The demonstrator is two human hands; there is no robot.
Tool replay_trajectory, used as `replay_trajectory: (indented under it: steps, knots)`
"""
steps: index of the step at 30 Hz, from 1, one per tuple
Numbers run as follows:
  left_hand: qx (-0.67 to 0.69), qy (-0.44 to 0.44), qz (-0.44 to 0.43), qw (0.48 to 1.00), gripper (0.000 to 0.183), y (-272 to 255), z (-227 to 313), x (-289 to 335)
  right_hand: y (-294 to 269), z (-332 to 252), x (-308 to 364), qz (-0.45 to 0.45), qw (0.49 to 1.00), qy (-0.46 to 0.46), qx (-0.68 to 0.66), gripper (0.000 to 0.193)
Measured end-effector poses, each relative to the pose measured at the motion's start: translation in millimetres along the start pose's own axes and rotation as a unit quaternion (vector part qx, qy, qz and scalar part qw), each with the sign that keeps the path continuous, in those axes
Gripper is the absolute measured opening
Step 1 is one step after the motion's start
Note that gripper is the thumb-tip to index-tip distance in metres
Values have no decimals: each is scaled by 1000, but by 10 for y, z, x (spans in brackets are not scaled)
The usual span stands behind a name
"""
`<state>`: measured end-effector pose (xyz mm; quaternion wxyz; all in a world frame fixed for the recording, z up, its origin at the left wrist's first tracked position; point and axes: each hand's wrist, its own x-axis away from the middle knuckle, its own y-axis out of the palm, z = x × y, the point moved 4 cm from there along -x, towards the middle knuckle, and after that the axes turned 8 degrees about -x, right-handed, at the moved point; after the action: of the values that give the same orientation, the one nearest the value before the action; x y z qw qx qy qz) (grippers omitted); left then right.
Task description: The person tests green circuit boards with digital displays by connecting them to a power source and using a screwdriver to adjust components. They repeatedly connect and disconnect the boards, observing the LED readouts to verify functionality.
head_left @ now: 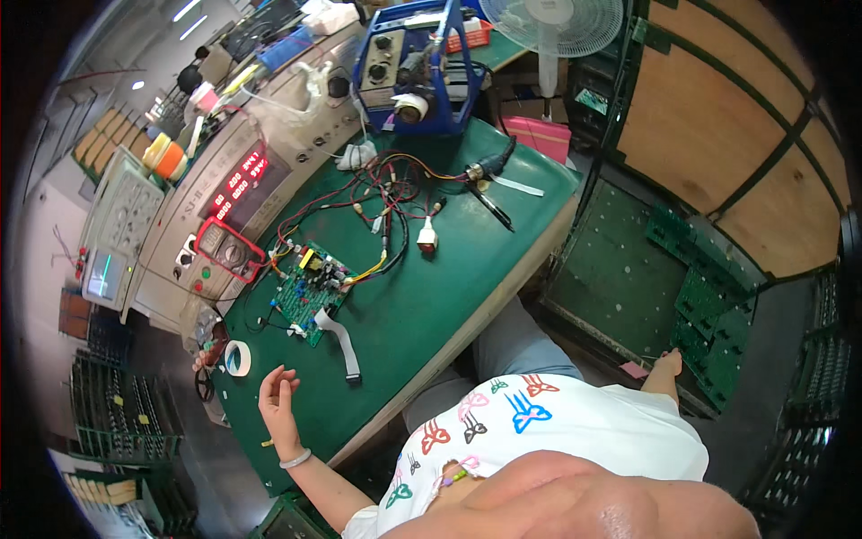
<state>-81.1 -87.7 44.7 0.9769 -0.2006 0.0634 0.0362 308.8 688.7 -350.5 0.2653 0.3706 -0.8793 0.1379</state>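
Observation:
My left hand (280, 395) hovers over the front left of the green workbench (413, 314), fingers loosely bent and apart, nothing visible in it. Beyond it lies a populated green circuit board (310, 292), wired to a tangle of cables (386, 193); a grey ribbon cable (341, 346) runs from it across the bench. A roll of tape (238, 358) sits left of that hand. Far to the right, my right hand (666, 364) reaches down to the edge of several green circuit boards (705, 310) on a green tray. Its fingers are too small to make out, so its grip is unclear.
A red multimeter (232, 251) leans on a power supply (202, 220) with lit red digits. An oscilloscope (117, 238) stands at left. A blue-framed tester (417, 67), a pen (489, 208) and a fan (552, 36) are farther back. Racks (121, 409) flank the bench.

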Motion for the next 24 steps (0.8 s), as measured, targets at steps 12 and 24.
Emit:
replay_trajectory:
  steps: [12, 24]
  knots:
    - [65, 12, 20, 998, 27, -46, -189, 90, 908, -1130, 827, -139, 665, -389, 622, 17]
    - [95, 8, 39, 995, 26, -36, -150, 511, 1171, -999, 4967, -715, 690, -14, -114, 30]
